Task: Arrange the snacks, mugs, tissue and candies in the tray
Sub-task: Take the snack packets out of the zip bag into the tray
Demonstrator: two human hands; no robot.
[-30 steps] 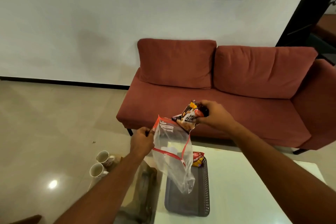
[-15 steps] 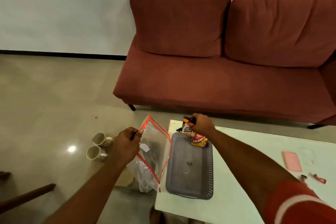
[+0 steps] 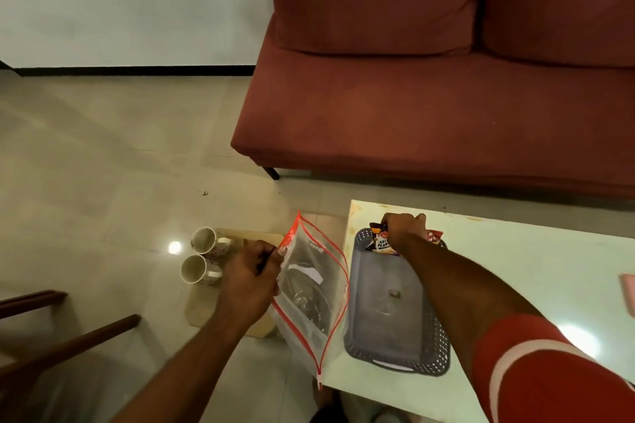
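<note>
A grey perforated tray [image 3: 385, 330] lies at the left end of the white table [image 3: 536, 271]. At the tray's far end my right hand [image 3: 403, 228] grips a dark peanut snack packet [image 3: 379, 241]. A red snack packet [image 3: 434, 236] lies just right of that hand, partly hidden. My left hand [image 3: 252, 280] holds the rim of a clear zip bag [image 3: 311, 288] with red seal, hanging beside the table's left edge. Two white mugs [image 3: 201, 259] lie on a cardboard piece on the floor, left of the bag.
A red sofa [image 3: 429, 96] stands beyond the table. A pink flat object [image 3: 628, 288] shows at the table's right edge. Dark wooden furniture legs [image 3: 68, 343] reach in at lower left. The cardboard [image 3: 206, 306] lies on the glossy tile floor.
My right hand has carried the peanut packet from above the zip bag down to the tray's far end. The view has tilted down toward the table.
</note>
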